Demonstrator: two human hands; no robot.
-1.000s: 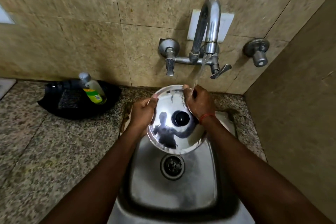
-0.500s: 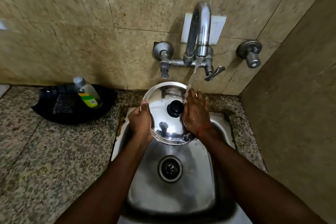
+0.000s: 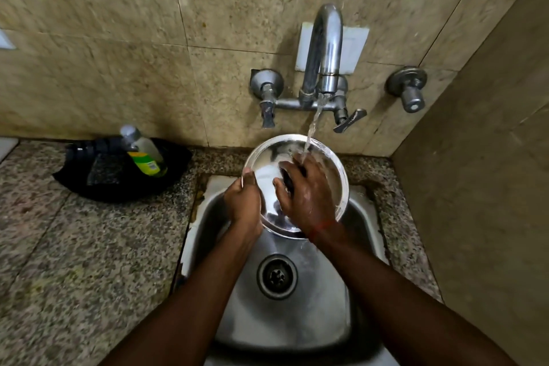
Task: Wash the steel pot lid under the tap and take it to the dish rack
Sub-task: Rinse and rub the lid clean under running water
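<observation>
Head view: the steel pot lid (image 3: 329, 175) is held tilted above the sink (image 3: 320, 306), under the running tap (image 3: 325, 50). The left hand (image 3: 243, 202) pinches its left rim. The right hand (image 3: 306, 190) lies spread across its face, covering the knob.

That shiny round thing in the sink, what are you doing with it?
A person is washing a steel pot lid over the sink. The left hand grips its rim, and the right hand rubs its top around the black knob. Water from the tap runs onto the lid and fingers. It hasn't gone to a rack yet.
</observation>
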